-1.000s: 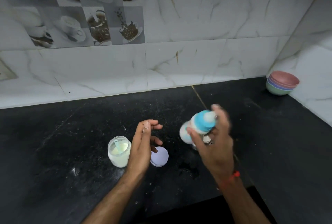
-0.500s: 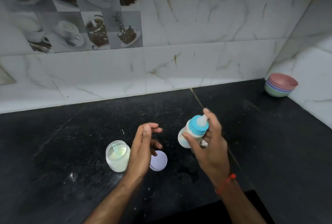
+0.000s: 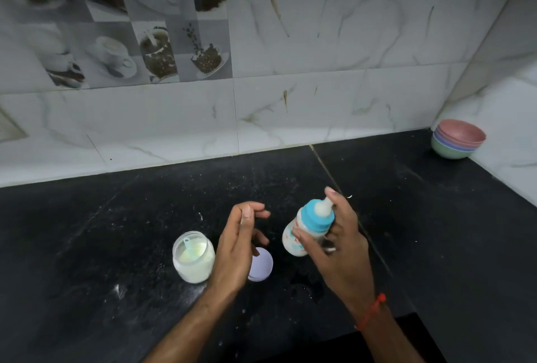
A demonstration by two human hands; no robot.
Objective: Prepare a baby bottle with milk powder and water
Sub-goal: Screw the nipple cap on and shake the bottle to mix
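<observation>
My right hand (image 3: 340, 249) grips a small baby bottle (image 3: 308, 229) with a blue collar and a white teat, tilted toward the left, above the black counter; a fingertip lies over the teat. The bottle holds white liquid. My left hand (image 3: 239, 246) hovers empty to its left, fingers loosely curled. An open glass jar of milk powder (image 3: 193, 258) with a pale scoop inside stands left of that hand. Its lilac lid (image 3: 261, 265) lies flat on the counter, partly hidden by my left hand.
A stack of coloured bowls (image 3: 457, 141) sits in the far right corner against the tiled wall. The black counter (image 3: 116, 231) is dusted with spilled powder, and a wet patch (image 3: 305, 284) lies below the bottle. The counter's front edge runs at bottom right.
The bottle has moved up and down in my right hand and is sharp now instead of blurred. My left hand has stayed in place beside the jar.
</observation>
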